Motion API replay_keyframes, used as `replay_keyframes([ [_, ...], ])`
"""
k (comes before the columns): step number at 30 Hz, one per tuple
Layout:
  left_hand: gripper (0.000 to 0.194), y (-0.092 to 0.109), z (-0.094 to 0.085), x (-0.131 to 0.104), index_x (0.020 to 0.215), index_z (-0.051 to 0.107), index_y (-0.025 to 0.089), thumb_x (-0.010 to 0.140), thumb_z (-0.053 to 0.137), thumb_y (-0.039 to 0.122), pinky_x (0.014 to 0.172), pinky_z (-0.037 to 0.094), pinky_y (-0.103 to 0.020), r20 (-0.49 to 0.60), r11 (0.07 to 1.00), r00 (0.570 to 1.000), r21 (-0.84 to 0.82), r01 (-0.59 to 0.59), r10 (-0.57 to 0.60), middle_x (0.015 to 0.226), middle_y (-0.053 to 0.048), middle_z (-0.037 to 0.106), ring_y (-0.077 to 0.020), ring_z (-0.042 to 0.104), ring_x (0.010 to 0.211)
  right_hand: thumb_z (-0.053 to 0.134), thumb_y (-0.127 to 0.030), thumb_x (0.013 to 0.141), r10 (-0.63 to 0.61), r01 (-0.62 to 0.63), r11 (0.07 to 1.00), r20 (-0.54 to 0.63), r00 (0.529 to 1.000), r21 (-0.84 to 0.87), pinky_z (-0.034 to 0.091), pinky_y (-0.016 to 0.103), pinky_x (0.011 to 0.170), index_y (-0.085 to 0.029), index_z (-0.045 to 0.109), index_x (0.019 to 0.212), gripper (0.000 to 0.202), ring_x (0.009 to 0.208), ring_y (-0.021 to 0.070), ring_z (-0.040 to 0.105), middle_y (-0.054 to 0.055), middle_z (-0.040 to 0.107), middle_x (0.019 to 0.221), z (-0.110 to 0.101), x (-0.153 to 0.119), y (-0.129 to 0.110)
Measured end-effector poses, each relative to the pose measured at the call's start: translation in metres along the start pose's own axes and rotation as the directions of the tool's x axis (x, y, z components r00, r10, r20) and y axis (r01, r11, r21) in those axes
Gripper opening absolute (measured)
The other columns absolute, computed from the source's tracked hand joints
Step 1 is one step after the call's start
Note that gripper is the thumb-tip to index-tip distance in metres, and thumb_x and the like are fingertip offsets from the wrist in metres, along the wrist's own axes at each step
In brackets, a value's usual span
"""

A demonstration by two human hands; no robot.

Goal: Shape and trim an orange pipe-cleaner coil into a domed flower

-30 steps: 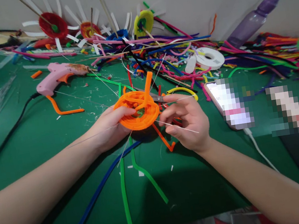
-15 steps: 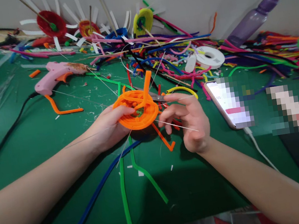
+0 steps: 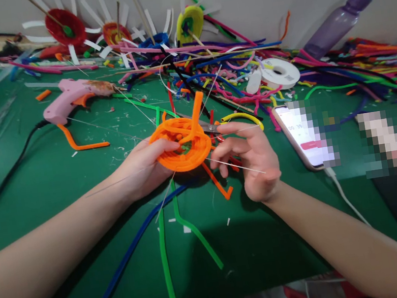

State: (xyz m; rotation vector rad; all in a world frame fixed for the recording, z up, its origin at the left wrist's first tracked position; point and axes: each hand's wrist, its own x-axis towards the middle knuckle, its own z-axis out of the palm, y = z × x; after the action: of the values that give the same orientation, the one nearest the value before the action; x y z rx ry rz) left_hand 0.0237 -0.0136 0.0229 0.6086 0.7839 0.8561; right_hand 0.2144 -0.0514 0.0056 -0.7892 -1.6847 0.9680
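Observation:
My left hand point(image 3: 151, 166) is closed on the edge of a round orange coil of pipe cleaner point(image 3: 186, 163), its thumb pressed into the bowl-shaped middle. Thin stiff wires stick out around the coil, and one orange pipe cleaner end point(image 3: 196, 112) stands up from it. Green bits show in its centre. My right hand point(image 3: 250, 161) is at the coil's right side, fingers loosely bent and apart, thumb away from them. One white wire point(image 3: 240, 166) runs past those fingers; whether they touch it I cannot tell. Scissors point(image 3: 211, 128) lie partly hidden behind the coil.
A pink glue gun point(image 3: 71, 98) lies at the left with its black cable. Pipe cleaners are heaped along the back, with a white spool point(image 3: 294, 79) and a purple bottle point(image 3: 336, 23). At the right is a phone point(image 3: 303, 138) on a white cable. Green pipe cleaners point(image 3: 168, 273) lie in front.
The view has shifted very slightly. Both hands and the orange coil keep practically the same position and grip.

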Motion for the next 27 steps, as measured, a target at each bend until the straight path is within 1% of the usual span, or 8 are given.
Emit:
replay_keyframes([
  [6, 0.029, -0.0011, -0.0021, 0.0013, 0.101, 0.065, 0.009, 0.072, 0.059, 0.008, 0.104, 0.048, -0.045, 0.015, 1.000, 1.000, -0.013, -0.005, 0.005, 0.097, -0.010, 0.076, -0.0290, 0.069, 0.104, 0.037, -0.079, 0.081, -0.016, 0.016, 0.999, 0.011, 1.000, 0.030, 0.051, 0.030, 0.047, -0.022, 0.044, 0.124, 0.072, 0.050, 0.0126, 0.054, 0.000, 0.063, 0.075, 0.0002, 0.0000, 0.0014],
  [10, 0.028, -0.0019, -0.0023, 0.0009, 0.100, 0.065, 0.009, 0.073, 0.057, 0.009, 0.105, 0.047, -0.047, 0.003, 1.000, 1.000, 0.002, -0.006, 0.005, 0.097, -0.010, 0.076, -0.0294, 0.069, 0.104, 0.037, -0.079, 0.081, -0.022, 0.021, 0.998, 0.006, 1.000, 0.054, 0.050, 0.030, 0.047, -0.022, 0.045, 0.124, 0.072, 0.050, 0.0128, 0.054, 0.000, 0.063, 0.074, 0.0012, 0.0002, 0.0029],
  [14, 0.028, -0.0022, -0.0022, 0.0011, 0.098, 0.065, 0.010, 0.072, 0.058, 0.009, 0.102, 0.050, -0.045, -0.017, 1.000, 1.000, 0.010, -0.010, 0.010, 0.093, -0.008, 0.076, -0.0291, 0.070, 0.101, 0.040, -0.079, 0.081, -0.030, 0.030, 0.997, -0.001, 1.000, 0.068, 0.050, 0.029, 0.046, -0.022, 0.047, 0.123, 0.071, 0.049, 0.0126, 0.053, -0.001, 0.063, 0.073, 0.0018, 0.0004, 0.0034],
  [19, 0.028, -0.0018, -0.0022, 0.0012, 0.096, 0.066, 0.010, 0.070, 0.058, 0.010, 0.097, 0.053, -0.042, -0.032, 1.000, 0.999, 0.006, -0.002, 0.002, 0.090, -0.007, 0.076, -0.0271, 0.071, 0.097, 0.037, -0.081, 0.079, 0.009, -0.010, 1.000, 0.025, 1.000, 0.025, 0.051, 0.030, 0.046, -0.021, 0.049, 0.122, 0.074, 0.050, 0.0140, 0.055, 0.000, 0.063, 0.070, 0.0008, 0.0004, 0.0027],
  [22, 0.027, -0.0012, -0.0015, 0.0009, 0.095, 0.066, 0.010, 0.069, 0.058, 0.009, 0.096, 0.054, -0.040, -0.034, 1.000, 0.999, 0.012, 0.002, -0.002, 0.088, -0.007, 0.076, -0.0263, 0.071, 0.095, 0.040, -0.079, 0.080, -0.017, 0.015, 0.998, 0.037, 0.999, 0.064, 0.050, 0.029, 0.047, -0.021, 0.051, 0.122, 0.072, 0.050, 0.0134, 0.055, 0.000, 0.063, 0.071, 0.0003, 0.0007, 0.0030],
  [27, 0.025, -0.0010, -0.0009, 0.0009, 0.093, 0.066, 0.011, 0.069, 0.058, 0.010, 0.098, 0.052, -0.043, -0.031, 1.000, 1.000, 0.030, -0.004, 0.005, 0.088, -0.007, 0.075, -0.0282, 0.070, 0.099, 0.044, -0.076, 0.081, -0.045, 0.038, 0.992, 0.056, 0.997, 0.121, 0.049, 0.027, 0.047, -0.021, 0.053, 0.122, 0.069, 0.052, 0.0117, 0.054, 0.000, 0.063, 0.073, 0.0004, 0.0014, 0.0043],
])
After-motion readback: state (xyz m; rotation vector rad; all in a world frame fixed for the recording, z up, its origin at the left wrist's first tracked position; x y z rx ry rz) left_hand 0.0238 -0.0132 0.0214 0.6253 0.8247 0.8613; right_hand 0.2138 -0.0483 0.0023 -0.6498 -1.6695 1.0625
